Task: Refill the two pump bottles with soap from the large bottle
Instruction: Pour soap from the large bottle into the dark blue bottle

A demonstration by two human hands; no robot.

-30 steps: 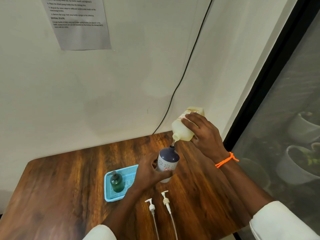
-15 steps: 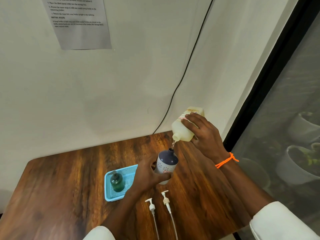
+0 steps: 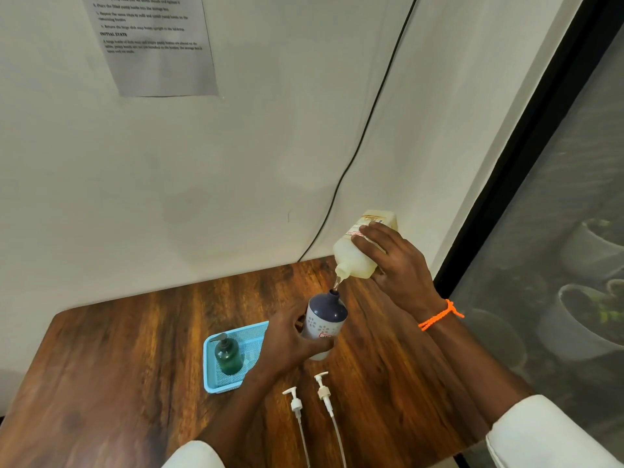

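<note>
With the left hand (image 3: 290,346) gripping the pump bottle (image 3: 326,320), keep the large bottle (image 3: 358,255), grasped in the right hand (image 3: 401,268), spout-down directly above its neck.

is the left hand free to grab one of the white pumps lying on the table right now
Probably not yet: the left hand is wrapped around the blue-topped bottle, steadying it under the large bottle. The pumps lie unobstructed just beside it.

Wall notice (image 3: 152,45) reads, probably, "INITIAL STATE" (rest blurred).
</note>
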